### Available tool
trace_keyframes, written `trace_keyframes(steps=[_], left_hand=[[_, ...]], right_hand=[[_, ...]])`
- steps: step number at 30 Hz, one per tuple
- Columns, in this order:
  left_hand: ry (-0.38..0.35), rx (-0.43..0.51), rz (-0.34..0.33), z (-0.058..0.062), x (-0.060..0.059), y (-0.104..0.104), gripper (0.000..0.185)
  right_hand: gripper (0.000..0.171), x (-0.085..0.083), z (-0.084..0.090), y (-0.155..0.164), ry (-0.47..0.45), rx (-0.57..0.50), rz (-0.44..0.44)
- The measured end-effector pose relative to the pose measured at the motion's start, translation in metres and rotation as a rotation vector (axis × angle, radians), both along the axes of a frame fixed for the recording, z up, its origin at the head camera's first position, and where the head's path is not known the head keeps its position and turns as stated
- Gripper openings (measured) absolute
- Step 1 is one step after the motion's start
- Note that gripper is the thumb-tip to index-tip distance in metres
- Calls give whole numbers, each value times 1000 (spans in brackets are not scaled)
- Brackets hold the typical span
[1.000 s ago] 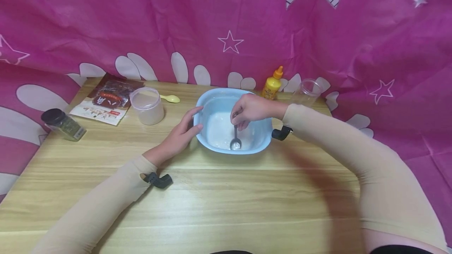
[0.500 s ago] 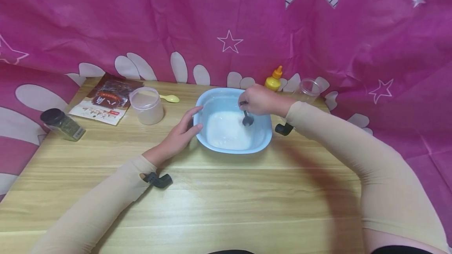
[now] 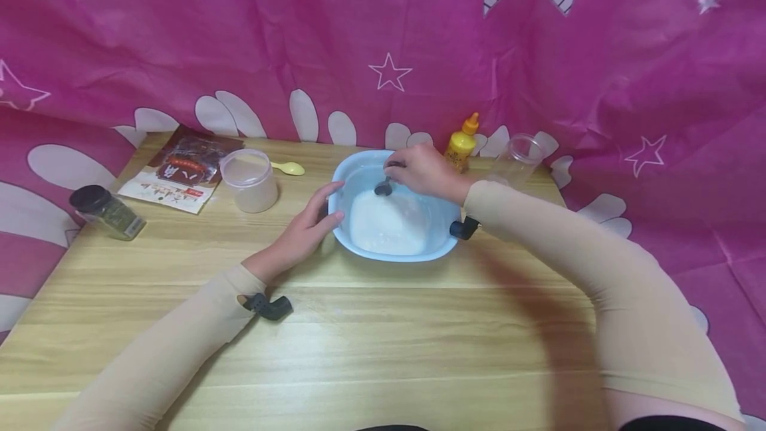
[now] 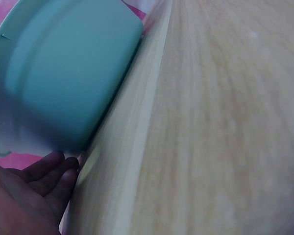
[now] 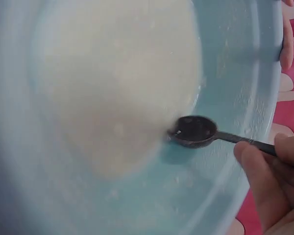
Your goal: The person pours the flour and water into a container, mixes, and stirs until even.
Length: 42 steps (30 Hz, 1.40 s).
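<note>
A light blue bowl [image 3: 353,171] stands on the wooden table [image 3: 383,338], with a white mixture [image 3: 389,221] in its bottom. My right hand [image 3: 421,170] pinches the handle of a small dark spoon [image 3: 383,187] whose head sits at the far edge of the mixture [image 5: 112,88]. The right wrist view shows the spoon [image 5: 193,131] close up, its handle held between my fingers [image 5: 264,181]. My left hand [image 3: 311,221] rests flat against the bowl's left side, fingers straight. The left wrist view shows the bowl's outer wall [image 4: 68,78] beside my fingers [image 4: 44,181].
A clear lidded jar [image 3: 248,179], a yellow spoon [image 3: 288,167], a food packet [image 3: 182,168] and a dark-capped spice jar [image 3: 108,211] lie at the left. A yellow squeeze bottle [image 3: 462,141] and an empty clear jar [image 3: 519,155] stand behind the bowl. Pink cloth [image 3: 383,38] hangs behind.
My right hand has carried the spoon from the bowl's near edge round by the right to its far left side. The left hand has stayed against the bowl.
</note>
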<state>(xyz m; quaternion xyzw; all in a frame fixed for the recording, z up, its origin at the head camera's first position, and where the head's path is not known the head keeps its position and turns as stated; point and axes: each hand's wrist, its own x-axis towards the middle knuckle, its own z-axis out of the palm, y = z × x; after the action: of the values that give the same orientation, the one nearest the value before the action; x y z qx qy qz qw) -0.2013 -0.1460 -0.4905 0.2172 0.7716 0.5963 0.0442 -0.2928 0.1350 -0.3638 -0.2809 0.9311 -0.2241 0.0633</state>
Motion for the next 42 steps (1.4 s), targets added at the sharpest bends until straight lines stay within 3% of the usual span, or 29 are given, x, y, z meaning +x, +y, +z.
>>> trace_keyframes(steps=[4,8,12,17,19,22,30,33,36,42], left_hand=[[-1,10,-5,-1,1,1,63],[-8,19,-6,-2,2,2,63],[-2,15,-5,-2,1,2,63],[5,7,-3,0,0,1,63],[6,8,-7,1,0,1,63],[8,7,-7,1,0,1,64],[1,3,3,1,0,0,63],[0,-1,5,1,0,0,64],[-3,0,7,1,0,-1,65],[0,11,3,0,0,0,64]], right_hand=[[25,2,-3,-7,-188,-129,-63],[22,3,-7,-8,-322,-186,-18],[15,2,-8,-3,-431,-187,61],[21,3,-3,9,-566,-108,117],[22,2,1,15,-575,-58,119],[19,-2,6,23,-510,10,97],[17,-16,10,30,-153,29,-59],[17,-17,7,25,-94,-6,-83],[18,-13,4,19,-136,-71,-74],[16,-3,0,13,-426,-196,26]])
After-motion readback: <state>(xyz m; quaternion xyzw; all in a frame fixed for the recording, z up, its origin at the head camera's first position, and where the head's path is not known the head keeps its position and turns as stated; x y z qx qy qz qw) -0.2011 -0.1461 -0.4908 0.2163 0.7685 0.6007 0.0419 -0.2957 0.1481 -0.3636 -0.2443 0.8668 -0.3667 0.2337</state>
